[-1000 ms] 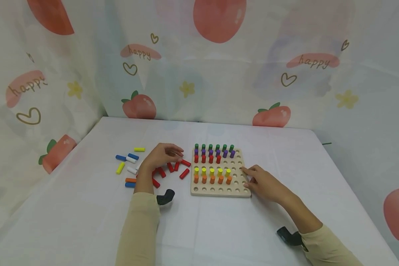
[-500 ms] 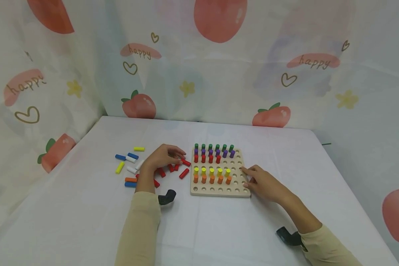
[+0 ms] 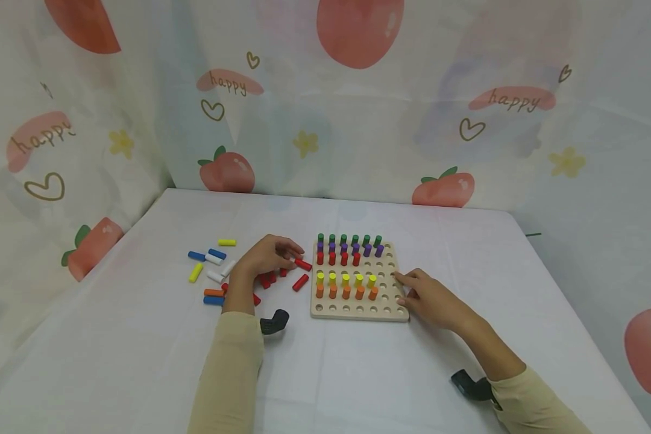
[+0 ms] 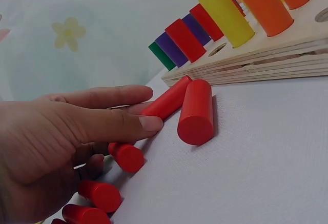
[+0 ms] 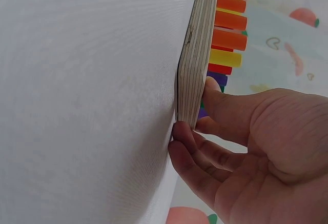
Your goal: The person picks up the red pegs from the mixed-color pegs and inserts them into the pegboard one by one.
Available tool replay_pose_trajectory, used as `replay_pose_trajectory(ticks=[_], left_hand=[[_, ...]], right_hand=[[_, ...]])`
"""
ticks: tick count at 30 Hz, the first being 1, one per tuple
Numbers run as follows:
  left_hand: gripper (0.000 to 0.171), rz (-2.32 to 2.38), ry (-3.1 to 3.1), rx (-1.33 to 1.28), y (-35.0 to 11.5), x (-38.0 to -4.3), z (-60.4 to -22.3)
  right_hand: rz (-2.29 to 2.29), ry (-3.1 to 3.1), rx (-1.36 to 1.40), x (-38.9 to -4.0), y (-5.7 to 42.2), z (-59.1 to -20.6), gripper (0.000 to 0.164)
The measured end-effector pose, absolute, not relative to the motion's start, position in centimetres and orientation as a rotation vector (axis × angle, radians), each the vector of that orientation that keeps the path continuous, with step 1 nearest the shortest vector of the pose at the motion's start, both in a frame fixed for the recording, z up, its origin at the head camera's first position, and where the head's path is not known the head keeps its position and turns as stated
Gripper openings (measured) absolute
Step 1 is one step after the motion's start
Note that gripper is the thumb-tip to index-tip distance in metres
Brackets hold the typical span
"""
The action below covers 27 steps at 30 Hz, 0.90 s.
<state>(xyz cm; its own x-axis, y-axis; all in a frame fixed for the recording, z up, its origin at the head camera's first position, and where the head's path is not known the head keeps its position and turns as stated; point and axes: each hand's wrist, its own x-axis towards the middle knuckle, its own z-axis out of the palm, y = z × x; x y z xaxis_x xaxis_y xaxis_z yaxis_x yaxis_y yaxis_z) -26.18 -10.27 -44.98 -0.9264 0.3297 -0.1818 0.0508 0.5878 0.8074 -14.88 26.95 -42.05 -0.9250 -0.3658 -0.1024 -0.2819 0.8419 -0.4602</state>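
Note:
My left hand (image 3: pixel 266 255) has its thumb and fingers around the near end of a red peg (image 4: pixel 169 100), which lies on the table beside the pegboard. A second red peg (image 4: pixel 196 112) lies close by. More red pegs (image 4: pixel 128 157) lie under and behind that hand, partly hidden. My right hand (image 3: pixel 431 300) grips the right edge of the wooden pegboard (image 3: pixel 352 311), thumb on top and fingers against its side. Upright in the board stand rows of green (image 3: pixel 343 239), purple (image 3: pixel 367 250), red (image 3: pixel 344 259), yellow (image 3: pixel 345 279) and orange pegs (image 3: pixel 346 292).
Left of my left hand lie loose yellow (image 3: pixel 196 272), blue (image 3: pixel 196 256), white (image 3: pixel 215 276) and orange pegs (image 3: pixel 214 293). A white cloth (image 3: pixel 347 374) covers the table. A printed curtain (image 3: pixel 358 120) hangs behind it.
My left hand has moved slightly right, and its thumb and fingers have come to the red peg beside the board. A few red pegs under the hand have shifted. My right hand stays put.

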Motion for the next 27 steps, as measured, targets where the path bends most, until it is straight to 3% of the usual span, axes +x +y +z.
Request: replay_pose_trajectory(ticks=[27], left_hand=[[0.028, 1.456, 2.536, 0.456, -10.61, -26.61, -44.87]], right_hand=[[-0.657, 2.836, -0.498, -14.92, 26.95, -42.04, 0.058]])
